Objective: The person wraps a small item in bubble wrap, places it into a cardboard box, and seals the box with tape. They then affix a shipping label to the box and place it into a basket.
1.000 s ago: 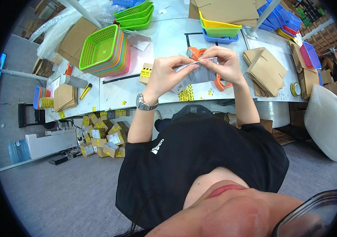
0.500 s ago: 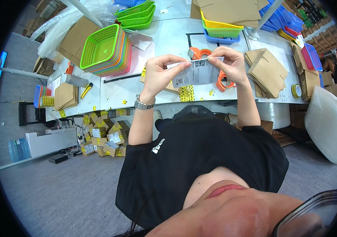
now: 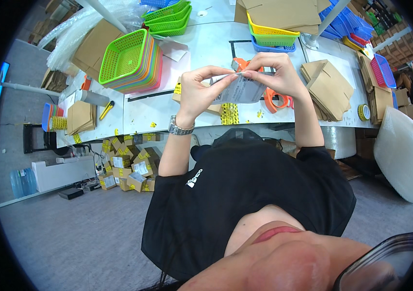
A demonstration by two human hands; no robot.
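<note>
A whitish printed label (image 3: 241,92) with a square code hangs above the table's front edge. My left hand (image 3: 197,91) pinches its upper edge, thumb against forefinger. My right hand (image 3: 284,76) pinches the same edge close by, so the fingertips of both hands almost meet. The label bends between them and its upper right part lies behind my right fingers. Behind and below it, a small cardboard box (image 3: 212,109) is partly hidden, with yellow-black tape (image 3: 229,115) beside it. An orange tape dispenser (image 3: 272,103) rests under my right hand.
Stacked baskets (image 3: 124,60) stand to the left, more baskets (image 3: 274,41) at the back. Flat cardboard pieces (image 3: 327,89) and a tape roll (image 3: 363,112) lie to the right. A yellow utility knife (image 3: 106,110) is at the left. Taped boxes (image 3: 129,167) are piled on the floor.
My right hand has moved left along the label's upper edge toward my left hand. The label, stretched fairly flat before, now bends and shows less of its face.
</note>
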